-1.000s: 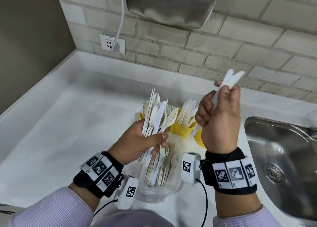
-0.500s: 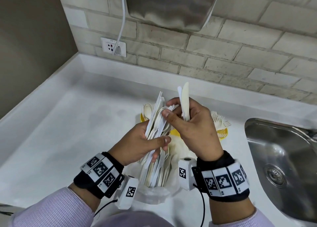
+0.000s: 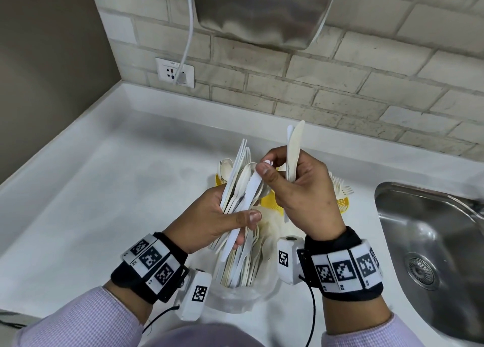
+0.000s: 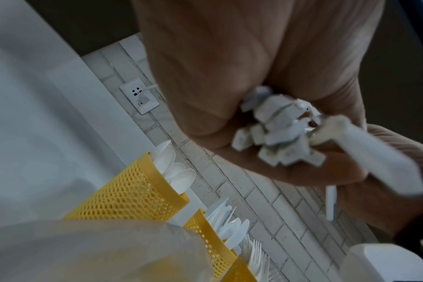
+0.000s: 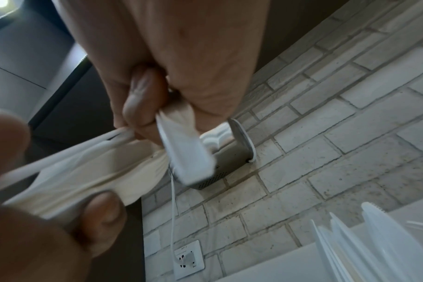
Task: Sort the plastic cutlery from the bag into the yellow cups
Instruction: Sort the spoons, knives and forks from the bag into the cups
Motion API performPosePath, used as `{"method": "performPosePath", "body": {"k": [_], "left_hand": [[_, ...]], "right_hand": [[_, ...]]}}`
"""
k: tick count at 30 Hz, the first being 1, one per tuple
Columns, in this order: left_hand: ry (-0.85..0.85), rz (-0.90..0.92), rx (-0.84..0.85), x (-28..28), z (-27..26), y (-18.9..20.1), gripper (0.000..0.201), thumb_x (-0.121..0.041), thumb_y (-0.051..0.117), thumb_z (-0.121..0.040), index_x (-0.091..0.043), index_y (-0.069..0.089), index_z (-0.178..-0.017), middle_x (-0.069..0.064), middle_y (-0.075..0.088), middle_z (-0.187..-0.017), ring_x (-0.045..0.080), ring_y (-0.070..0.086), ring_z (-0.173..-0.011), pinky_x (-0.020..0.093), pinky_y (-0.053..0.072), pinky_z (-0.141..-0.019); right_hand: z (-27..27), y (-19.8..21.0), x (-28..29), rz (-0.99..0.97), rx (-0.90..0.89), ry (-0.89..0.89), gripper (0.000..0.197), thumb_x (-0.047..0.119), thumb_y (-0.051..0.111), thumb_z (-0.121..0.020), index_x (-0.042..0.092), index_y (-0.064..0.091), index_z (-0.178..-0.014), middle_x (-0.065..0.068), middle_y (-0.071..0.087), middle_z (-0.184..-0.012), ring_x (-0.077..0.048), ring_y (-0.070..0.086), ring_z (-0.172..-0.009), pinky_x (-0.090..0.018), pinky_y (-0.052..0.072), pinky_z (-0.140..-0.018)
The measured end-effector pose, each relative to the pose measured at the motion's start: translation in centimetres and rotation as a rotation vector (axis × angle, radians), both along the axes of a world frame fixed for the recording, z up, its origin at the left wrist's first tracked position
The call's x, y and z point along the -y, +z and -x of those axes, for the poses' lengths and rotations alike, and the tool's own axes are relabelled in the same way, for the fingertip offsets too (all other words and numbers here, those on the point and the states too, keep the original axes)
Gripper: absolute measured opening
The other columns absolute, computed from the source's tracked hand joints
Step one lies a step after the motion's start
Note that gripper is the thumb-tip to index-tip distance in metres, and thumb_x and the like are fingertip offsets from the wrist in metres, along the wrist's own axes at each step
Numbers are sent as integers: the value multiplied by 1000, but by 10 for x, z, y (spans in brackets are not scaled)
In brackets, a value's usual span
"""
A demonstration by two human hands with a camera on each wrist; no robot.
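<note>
My left hand [image 3: 209,215] grips the mixed bundle [image 3: 242,187] above the bag [image 3: 235,291] while my right hand [image 3: 301,189], already clutching two knives [image 3: 294,147], pinches another knife [image 3: 252,187] — slide it out straight, clear of the spoons, then to the knife cup [image 4: 203,227].

I see a white bench [image 3: 78,189] running into a corner, with a raised lip along the back. Behind it stands a pale brick wall [image 3: 392,71]; a plain brown wall [image 3: 39,71] closes the left side. A socket [image 3: 175,72] holds a white cable [image 3: 189,32], beside a steel box [image 3: 262,9]. A steel sink [image 3: 432,242] sits at right.
</note>
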State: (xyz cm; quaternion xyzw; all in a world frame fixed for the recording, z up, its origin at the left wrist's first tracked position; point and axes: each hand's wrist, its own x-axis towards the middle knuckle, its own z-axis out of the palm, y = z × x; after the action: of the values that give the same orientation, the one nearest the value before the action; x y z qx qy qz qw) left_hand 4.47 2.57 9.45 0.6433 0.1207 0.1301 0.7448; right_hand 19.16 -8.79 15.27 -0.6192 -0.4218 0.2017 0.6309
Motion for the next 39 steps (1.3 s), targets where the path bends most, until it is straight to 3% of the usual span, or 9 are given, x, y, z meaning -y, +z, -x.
{"method": "performPosePath", "body": {"k": [4,9,17,21,25,30,35,37,39], "left_hand": [[-30,25,-7,0,2,0,8,-22,76,-92,-19,71,-96,13,69,-79,24,59,-51,33,52,-56],[-15,8,-4,3,0,1,10,-23,75,-90,-18,70,-98,10,65,-75,21,52,-48,29,46,-48],[82,-66,-13,2,-3,-1,13,-22,77,-90,-27,68,-99,2,65,-76,27,53,-52,31,46,-50],[117,-97,-3,3,-3,-2,11,-31,78,-88,-35,68,-92,4,68,-76,22,54,-50,33,47,-52],[153,-151,-1,4,-4,0,18,-26,76,-89,-30,65,-103,-3,61,-63,18,50,-46,32,46,-51],[161,-155,-7,6,-4,-2,20,-34,69,-93,-18,63,-102,4,65,-73,20,48,-45,31,44,-48],[140,-170,-13,6,-4,-3,14,-37,65,-98,-24,62,-101,5,66,-76,18,47,-44,32,43,-48],[135,-181,-13,6,-4,-3,10,-37,63,-99,-29,63,-103,4,66,-78,19,46,-45,33,43,-49],[137,-202,-26,6,-4,-2,13,-40,61,-98,-31,63,-108,2,68,-80,20,47,-47,33,43,-49]], "right_hand": [[-8,-2,1,2,-11,-7,9,14,69,-96,9,62,-92,17,51,-59,0,43,-45,-14,36,-51],[-8,4,1,-110,-210,-14,5,5,57,-101,3,54,-99,12,42,-54,-8,28,-39,-18,28,-44],[-4,-5,4,34,-152,-90,11,7,62,-100,-3,66,-101,12,43,-50,-12,30,-41,-23,28,-47],[-4,-5,2,-56,-333,-115,18,13,61,-102,-4,67,-101,5,32,-50,-15,23,-44,-24,26,-47],[0,-8,1,34,-230,-32,24,27,66,-94,3,72,-97,-10,27,-56,-25,19,-52,-36,19,-50],[-1,-9,-4,-100,-286,-208,28,26,50,-106,9,68,-92,-5,47,-58,-22,41,-52,-35,36,-56],[-8,1,-4,-318,-555,-297,30,26,39,-111,6,53,-94,-17,67,-84,-41,68,-81,-49,55,-74],[-10,8,-2,-399,-652,-341,28,30,37,-112,9,49,-98,-18,65,-77,-39,69,-68,-48,58,-66],[-13,12,0,-456,-616,-428,27,32,38,-111,11,48,-97,-12,55,-63,-26,55,-46,-36,52,-52]]}}
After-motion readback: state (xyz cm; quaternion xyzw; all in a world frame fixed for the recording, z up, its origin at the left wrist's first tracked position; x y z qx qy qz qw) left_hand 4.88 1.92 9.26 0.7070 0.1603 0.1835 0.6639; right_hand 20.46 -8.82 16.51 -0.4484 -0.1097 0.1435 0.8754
